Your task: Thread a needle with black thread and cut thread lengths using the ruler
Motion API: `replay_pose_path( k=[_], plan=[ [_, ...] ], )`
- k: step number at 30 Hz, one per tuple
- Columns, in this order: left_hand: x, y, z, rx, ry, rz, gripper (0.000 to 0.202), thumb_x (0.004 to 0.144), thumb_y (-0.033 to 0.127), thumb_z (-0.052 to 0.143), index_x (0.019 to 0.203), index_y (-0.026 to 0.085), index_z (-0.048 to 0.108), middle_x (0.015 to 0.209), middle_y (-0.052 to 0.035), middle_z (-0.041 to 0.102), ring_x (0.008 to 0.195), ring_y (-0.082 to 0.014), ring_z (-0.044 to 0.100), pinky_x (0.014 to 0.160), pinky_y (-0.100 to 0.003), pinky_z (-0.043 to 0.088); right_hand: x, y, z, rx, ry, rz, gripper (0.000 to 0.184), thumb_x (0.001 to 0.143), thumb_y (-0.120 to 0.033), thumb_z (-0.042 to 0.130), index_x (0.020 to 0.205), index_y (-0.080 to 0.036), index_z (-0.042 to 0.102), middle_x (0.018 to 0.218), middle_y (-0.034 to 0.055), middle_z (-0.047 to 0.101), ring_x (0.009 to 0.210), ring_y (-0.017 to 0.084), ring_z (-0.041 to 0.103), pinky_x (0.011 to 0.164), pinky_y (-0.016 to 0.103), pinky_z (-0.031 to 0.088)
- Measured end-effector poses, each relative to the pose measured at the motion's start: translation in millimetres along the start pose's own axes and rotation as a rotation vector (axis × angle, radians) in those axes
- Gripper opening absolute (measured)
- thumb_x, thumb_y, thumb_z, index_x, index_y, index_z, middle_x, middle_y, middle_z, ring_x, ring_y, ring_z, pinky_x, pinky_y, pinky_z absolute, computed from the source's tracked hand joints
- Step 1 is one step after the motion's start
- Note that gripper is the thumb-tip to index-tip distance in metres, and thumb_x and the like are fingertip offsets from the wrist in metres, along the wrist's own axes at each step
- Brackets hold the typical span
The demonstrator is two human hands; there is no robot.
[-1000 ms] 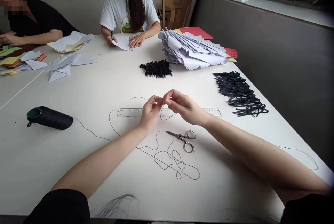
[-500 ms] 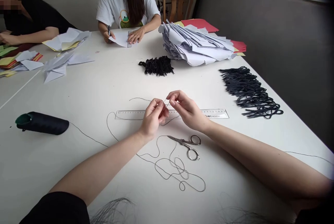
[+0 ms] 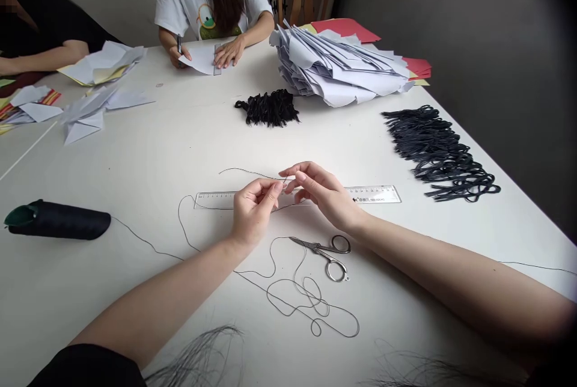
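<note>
Above a clear ruler [image 3: 376,194], my left hand [image 3: 255,207] is closed, thumb and fingers pinching a thin dark cord [image 3: 246,170]. My right hand [image 3: 322,195] faces it, its fingers curved close to the same pinch point; they appear to hold the cord too, though the exact grip is small and partly hidden. Nearer to me lie small metal scissors [image 3: 322,252], blades toward the left. Loose loops of cord [image 3: 336,306] spread below them. From a dark spool [image 3: 63,220] with a green core, lying on its side at left, a strand runs toward my left forearm.
Dark looped cord bundles [image 3: 442,152] lie in a row at right, with a black tassel-like bundle [image 3: 269,109] farther back. A tall stack of white papers [image 3: 342,68] stands behind. Opposite, a person [image 3: 216,8] holds a pen over paper; another sits at far left among folded papers [image 3: 101,65].
My hands have shifted slightly at the cord; the right fingers now reach closer to the left fingertips. The whole view has tilted and moved a little.
</note>
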State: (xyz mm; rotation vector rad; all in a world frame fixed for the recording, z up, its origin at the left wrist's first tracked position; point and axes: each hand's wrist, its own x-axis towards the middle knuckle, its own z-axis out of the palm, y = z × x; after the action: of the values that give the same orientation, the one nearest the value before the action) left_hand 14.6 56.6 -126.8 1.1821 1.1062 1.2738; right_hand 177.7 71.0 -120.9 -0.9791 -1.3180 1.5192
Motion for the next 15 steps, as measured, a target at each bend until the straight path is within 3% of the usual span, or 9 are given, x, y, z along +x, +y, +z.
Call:
replay_pose_path(
  k=[5, 15],
  plan=[
    [-1.0, 0.9, -0.5, -0.013, 0.007, -0.006, 0.023, 0.078, 0.042, 0.074, 0.073, 0.019, 0.071, 0.054, 0.0028, 0.051, 0.053, -0.0102, 0.046, 0.053, -0.026, 0.039, -7.4, -0.9, 11.6, 0.057, -0.015, 0.051, 0.031, 0.084, -0.046, 0.069, 0.094, -0.016, 0.07, 0.093, 0.0067, 0.069, 0.085, 0.016, 0.065, 0.075, 0.031, 0.056],
    [1.3, -0.5, -1.2, -0.157, -0.058, -0.117, 0.022, 0.076, 0.031, 0.074, 0.061, 0.017, 0.067, 0.051, 0.0022, 0.048, 0.054, -0.0097, 0.049, 0.05, -0.023, 0.036, -8.9, 0.7, 12.7, 0.178, 0.066, 0.055, 0.03, 0.081, -0.044, 0.074, 0.088, -0.015, 0.072, 0.084, 0.0057, 0.073, 0.077, 0.016, 0.072, 0.077, 0.032, 0.06]
  ],
)
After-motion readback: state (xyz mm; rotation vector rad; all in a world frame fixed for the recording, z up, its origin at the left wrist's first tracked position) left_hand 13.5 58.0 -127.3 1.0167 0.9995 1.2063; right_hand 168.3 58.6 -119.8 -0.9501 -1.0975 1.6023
